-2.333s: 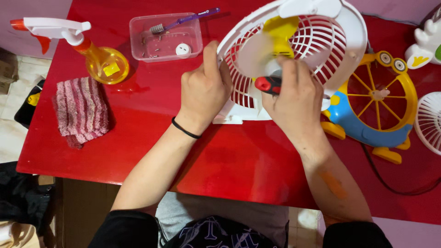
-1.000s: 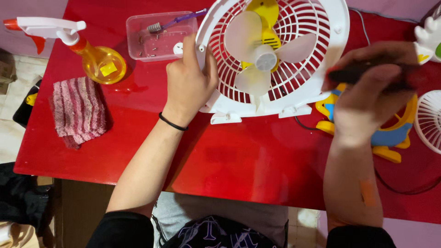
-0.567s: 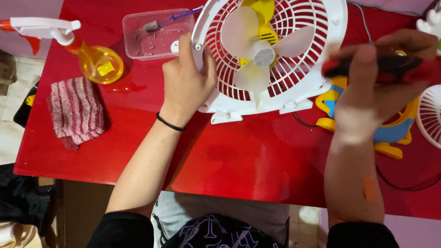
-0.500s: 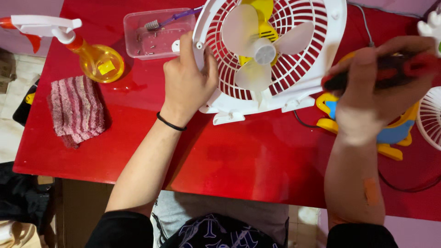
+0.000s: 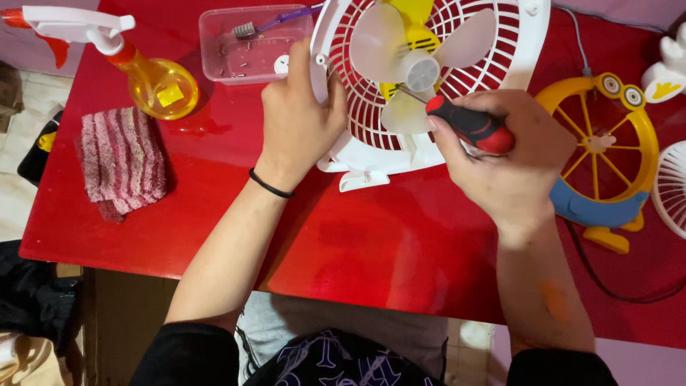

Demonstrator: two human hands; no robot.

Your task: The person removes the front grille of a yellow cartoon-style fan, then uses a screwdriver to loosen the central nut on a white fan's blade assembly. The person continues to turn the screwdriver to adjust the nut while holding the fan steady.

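Two bare hands work on a small white fan on a red table.

Nearest, the right hand (image 5: pixel 511 168) has its fingers clamped round a red-and-black screwdriver (image 5: pixel 469 125), whose thin shaft points toward 11 o'clock at the hub of the fan (image 5: pixel 429 78). At 9 o'clock from it, the left hand (image 5: pixel 296 121), a black band at its wrist, grips the fan's left rim, fingers closed against the frame. The fan lies grille-up at 12 o'clock on the table (image 5: pixel 357 243), its pale blades showing. At 3 o'clock lies a yellow-and-blue fan frame (image 5: pixel 607 143). At 9 o'clock lies a striped pink cloth (image 5: pixel 125 161); beyond it stands an orange spray bottle (image 5: pixel 153 82), and beside that a clear plastic tub (image 5: pixel 250 46) holding a brush and small screws.
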